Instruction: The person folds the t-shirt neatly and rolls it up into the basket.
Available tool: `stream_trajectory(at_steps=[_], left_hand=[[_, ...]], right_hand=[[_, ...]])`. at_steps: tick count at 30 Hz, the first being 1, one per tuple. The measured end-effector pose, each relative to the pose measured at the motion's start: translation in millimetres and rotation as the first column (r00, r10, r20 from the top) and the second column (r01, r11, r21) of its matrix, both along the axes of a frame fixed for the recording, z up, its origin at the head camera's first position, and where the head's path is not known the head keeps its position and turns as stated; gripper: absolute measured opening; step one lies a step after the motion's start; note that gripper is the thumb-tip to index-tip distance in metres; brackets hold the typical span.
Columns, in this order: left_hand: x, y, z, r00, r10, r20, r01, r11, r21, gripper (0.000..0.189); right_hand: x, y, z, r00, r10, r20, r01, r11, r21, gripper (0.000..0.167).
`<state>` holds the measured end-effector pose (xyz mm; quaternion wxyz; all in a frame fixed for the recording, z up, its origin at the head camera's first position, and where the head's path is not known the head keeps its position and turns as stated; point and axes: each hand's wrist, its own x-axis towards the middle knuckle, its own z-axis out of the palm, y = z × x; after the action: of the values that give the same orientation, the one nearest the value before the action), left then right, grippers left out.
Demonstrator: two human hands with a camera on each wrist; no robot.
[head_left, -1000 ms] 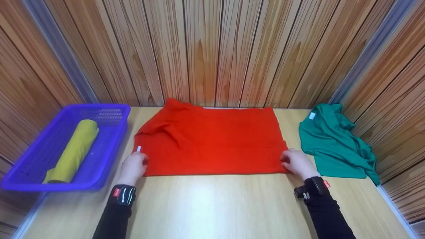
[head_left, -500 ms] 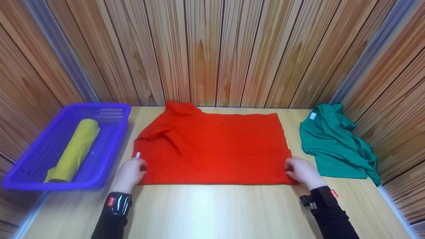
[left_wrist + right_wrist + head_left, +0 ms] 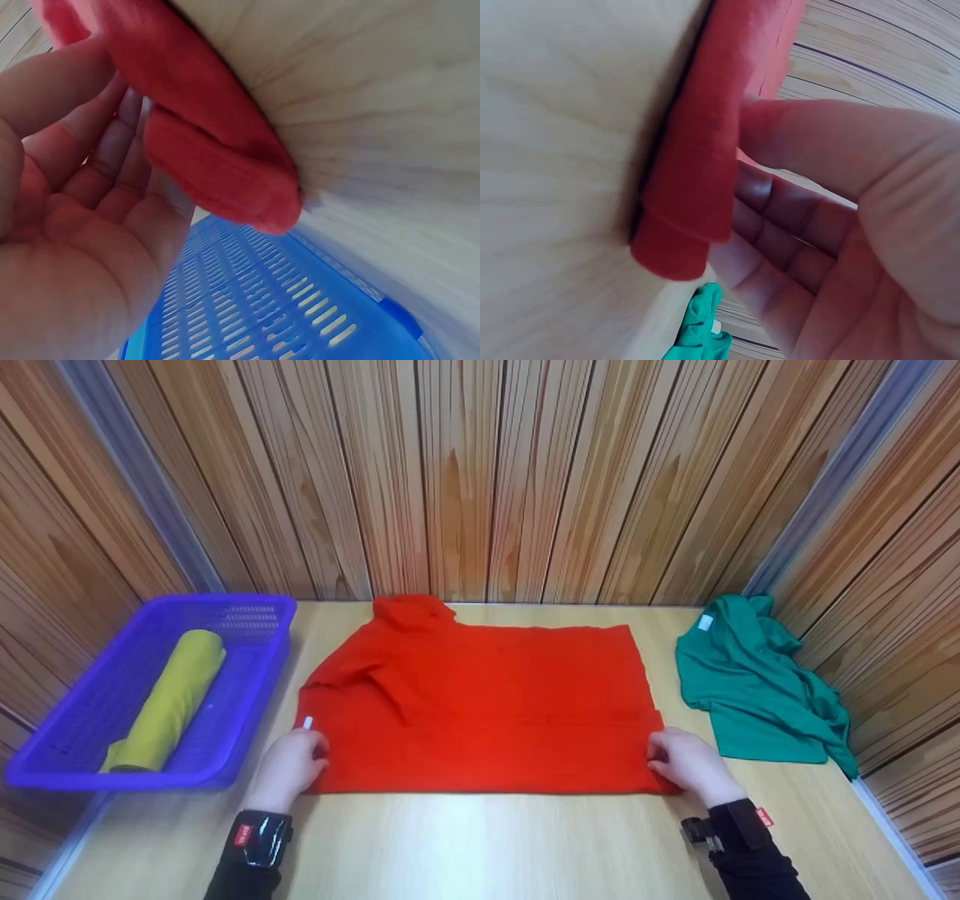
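Observation:
A red T-shirt (image 3: pixel 487 705), folded to a wide shape, lies on the table with its near edge straight and its upper left part rumpled. At its near left corner my left hand (image 3: pixel 286 766) pinches the cloth, beside a small white tag. My right hand (image 3: pixel 691 765) pinches the near right corner. In the left wrist view the folded layers of the T-shirt (image 3: pixel 210 150) sit between thumb and fingers. The right wrist view shows the thumb pressed on the red fold (image 3: pixel 697 157), with the fingers behind it.
A purple plastic basket (image 3: pixel 259 697) at the left holds a rolled yellow cloth (image 3: pixel 169 697). At the right lies a crumpled green garment (image 3: pixel 757 690) with a white tag. Wood-panelled walls (image 3: pixel 480 472) enclose the table (image 3: pixel 480 847) at the back and sides.
Both hands have drawn the red T-shirt toward the person, so its far edge has come away from the back wall. The basket and green garment stay put.

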<state>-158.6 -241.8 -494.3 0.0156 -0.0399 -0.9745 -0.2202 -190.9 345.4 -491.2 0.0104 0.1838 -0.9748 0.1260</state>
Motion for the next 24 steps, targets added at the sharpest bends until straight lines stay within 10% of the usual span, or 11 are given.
stream_trajectory(at_steps=[24], left_hand=[[23.1,1.3,9.6,0.997,-0.038,0.061,0.042,0.997,-0.062,0.022]], right_hand=[[17.3,5,-1.3,1.0,0.005,0.015,-0.004,0.999,-0.034,0.028]])
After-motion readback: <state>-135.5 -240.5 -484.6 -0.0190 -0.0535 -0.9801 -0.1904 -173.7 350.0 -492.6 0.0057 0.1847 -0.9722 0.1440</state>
